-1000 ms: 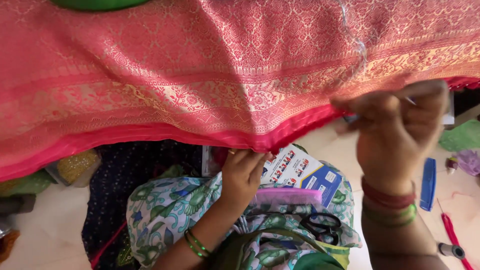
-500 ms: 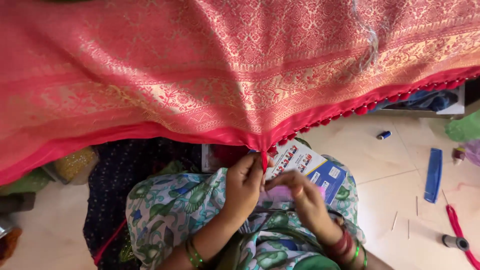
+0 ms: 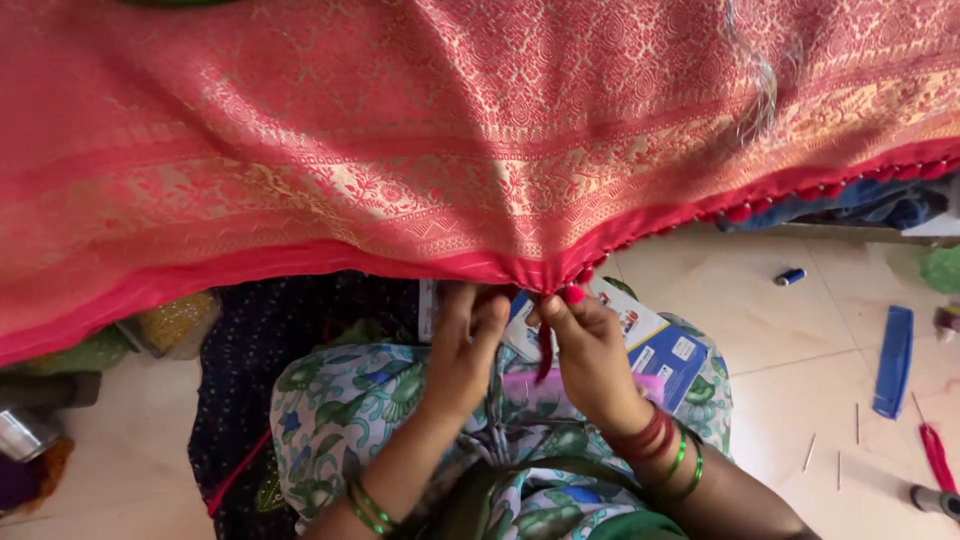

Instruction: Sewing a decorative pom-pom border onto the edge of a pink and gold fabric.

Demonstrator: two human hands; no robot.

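Note:
A wide red and gold patterned cloth point(image 3: 480, 150) hangs across the upper view, its lower red hem point(image 3: 300, 262) running left to right with small red tassels point(image 3: 830, 190) along the right part. My left hand point(image 3: 462, 345) grips the hem from below at the middle. My right hand point(image 3: 590, 350) is right beside it, fingers pinched on a red thread or tassel point(image 3: 543, 350) hanging from the hem. Both wrists wear green and red bangles.
A blue and white booklet point(image 3: 650, 335) lies on my lap over floral green fabric point(image 3: 350, 410). On the tiled floor at right lie a blue comb point(image 3: 893, 360), a small blue spool point(image 3: 790, 276), several needles point(image 3: 810, 452) and a red-handled tool point(image 3: 937, 455). Dark dotted cloth point(image 3: 250, 350) lies at left.
My right hand came down from the raised right side to the hem's middle beside my left hand, and now pinches the red thread. The left hand stayed at the hem.

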